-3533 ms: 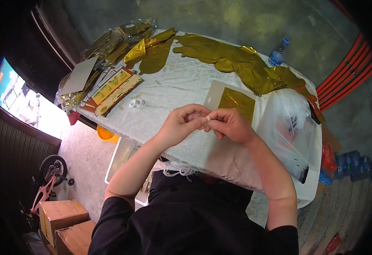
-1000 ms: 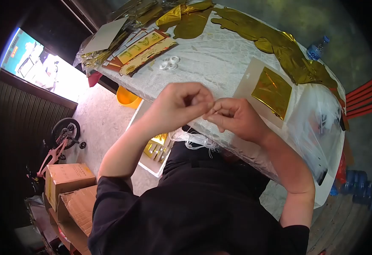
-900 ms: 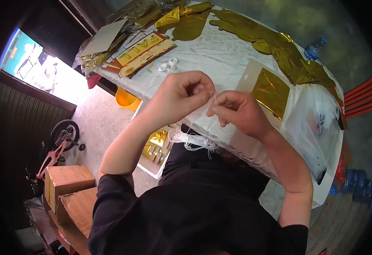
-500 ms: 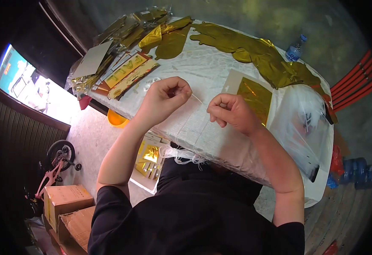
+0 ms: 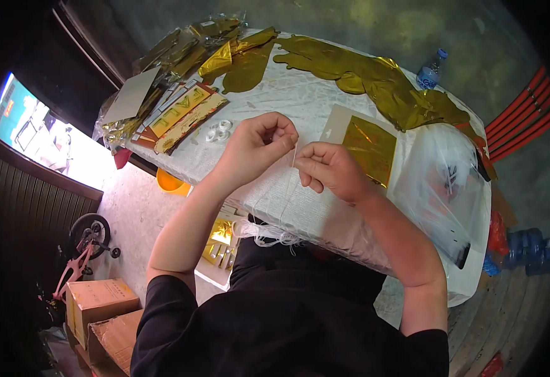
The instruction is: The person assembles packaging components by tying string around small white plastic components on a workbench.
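Observation:
A thin white string [image 5: 295, 154] runs between my two hands above the table edge. My left hand [image 5: 257, 149] is closed, pinching the string at its fingertips. Just right of it and slightly lower, my right hand [image 5: 333, 171] is also closed on the string with thumb and forefinger. Strands hang down toward a loose bundle of white string [image 5: 265, 234] at the table's front edge. Left of my left hand lie small clear tape rolls [image 5: 219, 130]. Beyond my right hand is a pale card with a gold foil sheet [image 5: 370, 149] on it.
The table [image 5: 275, 103] has a white cover. Gold foil balloons [image 5: 357, 72] lie along its far side. Printed banner packs [image 5: 184, 116] sit at left, a plastic bag [image 5: 435, 176] at right, beside a water bottle [image 5: 431, 70]. Cardboard boxes [image 5: 102, 295] stand on the floor.
My hands have come closer together, so the string span between them is shorter and more upright. The left hand moved right; the head view shifted slightly. The tape rolls show more fully.

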### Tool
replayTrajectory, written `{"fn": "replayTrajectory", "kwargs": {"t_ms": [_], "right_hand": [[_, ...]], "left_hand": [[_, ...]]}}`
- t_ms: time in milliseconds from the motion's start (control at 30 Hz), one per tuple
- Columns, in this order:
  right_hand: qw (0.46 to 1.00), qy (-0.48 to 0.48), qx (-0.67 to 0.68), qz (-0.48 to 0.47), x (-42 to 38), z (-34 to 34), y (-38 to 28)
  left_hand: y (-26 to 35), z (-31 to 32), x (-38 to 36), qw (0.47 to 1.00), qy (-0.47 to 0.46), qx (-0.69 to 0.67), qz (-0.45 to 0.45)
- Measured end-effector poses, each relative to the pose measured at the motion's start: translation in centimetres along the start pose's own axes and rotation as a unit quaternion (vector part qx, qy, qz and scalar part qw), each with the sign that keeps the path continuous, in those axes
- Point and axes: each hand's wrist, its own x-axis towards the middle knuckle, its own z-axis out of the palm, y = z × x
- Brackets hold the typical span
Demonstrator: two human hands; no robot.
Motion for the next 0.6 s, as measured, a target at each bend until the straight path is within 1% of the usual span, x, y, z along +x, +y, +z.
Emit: {"fn": "replayTrajectory", "kwargs": {"t_ms": [33, 67, 133, 267, 333, 367, 433, 467, 533, 567, 600], "right_hand": [[1.000, -0.020, -0.002, 0.012, -0.1, -0.2, -0.2], [1.000, -0.020, -0.002, 0.012, -0.2, -0.3, -0.6], [0.997, -0.003, 0.077, 0.000, -0.4, -0.4, -1.4], [0.999, -0.003, 0.046, -0.012, -0.3, -0.5, -1.3], [0.998, -0.054, 0.013, 0.043, -0.6, 0.2, -1.5], [0.998, -0.054, 0.012, 0.043, -0.5, 0.2, -1.5], [0.993, -0.097, 0.041, 0.046, -0.6, 0.0, -1.3], [0.993, -0.096, 0.041, 0.046, -0.6, -0.1, -1.5], [0.993, -0.043, 0.109, 0.015, -0.8, -0.5, -2.2], [0.993, -0.041, 0.108, 0.015, -0.8, -0.9, -2.3], [0.995, 0.014, 0.090, -0.031, -0.7, -1.4, -2.3]], "left_hand": [[-0.2, 0.2, 0.1, 1.000, 0.006, -0.004, -0.001], [-0.7, 0.5, 0.3, 1.000, 0.006, -0.004, -0.001], [-1.5, 0.9, 0.5, 0.998, 0.015, -0.064, 0.013], [-1.1, 1.0, 0.6, 0.997, 0.026, -0.073, 0.016], [-1.0, 1.0, 0.9, 0.995, 0.001, -0.095, 0.000], [-1.1, 1.2, 1.0, 0.995, 0.001, -0.095, 0.001], [-1.8, 1.5, 1.2, 0.998, 0.004, -0.063, 0.009], [-2.3, 1.7, 1.2, 0.998, 0.003, -0.064, 0.009], [-2.6, 2.3, 1.1, 0.993, -0.012, -0.118, 0.022], [-2.2, 2.6, 0.7, 0.993, -0.013, -0.119, 0.022], [-1.5, 3.1, 0.0, 0.978, -0.041, -0.199, -0.047]]}}
